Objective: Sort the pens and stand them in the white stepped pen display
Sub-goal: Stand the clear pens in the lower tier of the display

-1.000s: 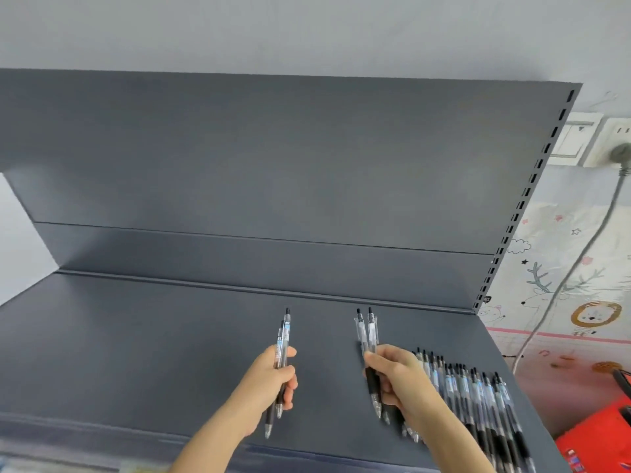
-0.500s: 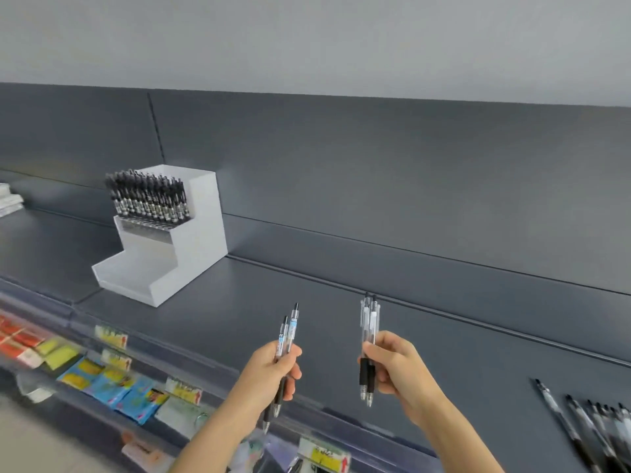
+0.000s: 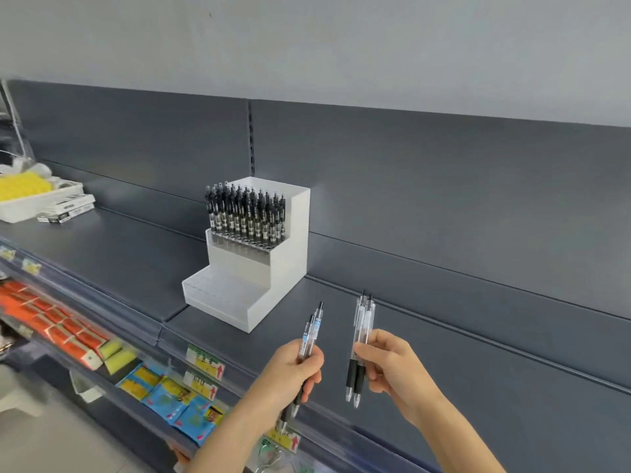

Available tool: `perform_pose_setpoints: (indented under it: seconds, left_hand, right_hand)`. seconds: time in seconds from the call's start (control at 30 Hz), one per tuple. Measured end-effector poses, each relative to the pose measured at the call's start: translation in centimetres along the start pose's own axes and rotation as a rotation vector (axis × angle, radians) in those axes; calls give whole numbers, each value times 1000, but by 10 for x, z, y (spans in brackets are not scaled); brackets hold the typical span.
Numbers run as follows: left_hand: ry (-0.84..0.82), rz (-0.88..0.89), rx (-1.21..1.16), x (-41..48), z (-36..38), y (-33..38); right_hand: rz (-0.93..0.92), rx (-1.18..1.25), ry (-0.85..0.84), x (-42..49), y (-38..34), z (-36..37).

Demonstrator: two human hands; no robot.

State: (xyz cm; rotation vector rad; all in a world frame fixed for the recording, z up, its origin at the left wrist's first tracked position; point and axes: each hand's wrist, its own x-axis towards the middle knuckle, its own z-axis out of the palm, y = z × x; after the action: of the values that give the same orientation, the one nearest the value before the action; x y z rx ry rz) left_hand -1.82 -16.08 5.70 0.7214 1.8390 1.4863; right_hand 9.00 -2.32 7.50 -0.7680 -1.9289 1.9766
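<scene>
The white stepped pen display (image 3: 290,254) stands on the dark grey shelf against the back panel, up and to the left of my hands. Its top step holds a dense row of black pens (image 3: 244,213); the two lower steps hold none. My left hand (image 3: 290,373) grips two clear pens with blue labels (image 3: 312,334), tips down. My right hand (image 3: 389,363) pinches two clear pens with black grips (image 3: 362,339), also tips down. Both hands hover above the shelf's front edge, right of the display.
The grey shelf (image 3: 478,370) stretches left and right. At far left sit a white tray with yellow items (image 3: 30,196) and flat boxes (image 3: 66,208). Below the price-label rail (image 3: 205,363) hang orange (image 3: 51,322) and blue packets (image 3: 177,401).
The view swung left: the pile of loose pens on the right has left the frame and the display now sits closer and more central. Both hands keep their pens.
</scene>
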Motion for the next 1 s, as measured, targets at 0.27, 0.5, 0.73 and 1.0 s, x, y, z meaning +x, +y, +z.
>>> perform_pose_setpoints:
  seconds: [0.27, 0.5, 0.73, 1.0]
  left_hand:
    - [48, -3, 52, 60, -53, 8]
    - [99, 31, -14, 95, -95, 13]
    - [161, 42, -76, 124, -144, 3]
    - [62, 37, -15, 156, -228, -9]
  right_hand:
    - [-17, 35, -111, 82, -19, 45]
    - [-22, 52, -195, 131, -34, 85]
    - [-13, 60, -156, 168, -41, 116]
    - [-106, 18, 76, 200, -42, 173]
